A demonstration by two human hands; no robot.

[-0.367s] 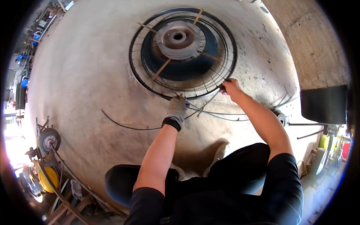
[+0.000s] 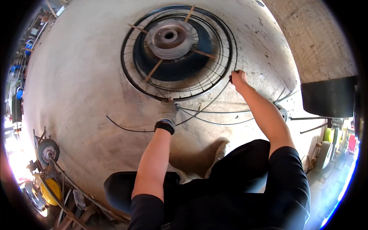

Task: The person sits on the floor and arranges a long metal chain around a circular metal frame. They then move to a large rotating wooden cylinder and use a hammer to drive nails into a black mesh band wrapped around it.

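Observation:
A large round reel (image 2: 153,95) with a black rim, thin wire spokes and wooden slats lies on the floor in front of me. Its thick grey hub (image 2: 172,53) sits over a black disc. At the near rim, my left hand (image 2: 167,111), in a grey glove, has its fingers curled in. What it grips is hidden under the fingers. My bare right hand (image 2: 238,78) is closed around a thin dark strip with a toothed edge (image 2: 207,106), just outside the rim on the right. The strip bows along the reel's right side and runs down past my left wrist.
Loose dark strands (image 2: 230,123) cross the floor toward a small roller (image 2: 283,114) on the right. A wooden board (image 2: 310,38) and a black block (image 2: 328,97) stand at the right. A small wheel (image 2: 48,151) and a yellow rounded part (image 2: 51,191) are at the lower left.
My right hand has moved right, away from the rim, pulling the strip outward into a bow. My left hand stays at the near rim. The whole view has shifted slightly.

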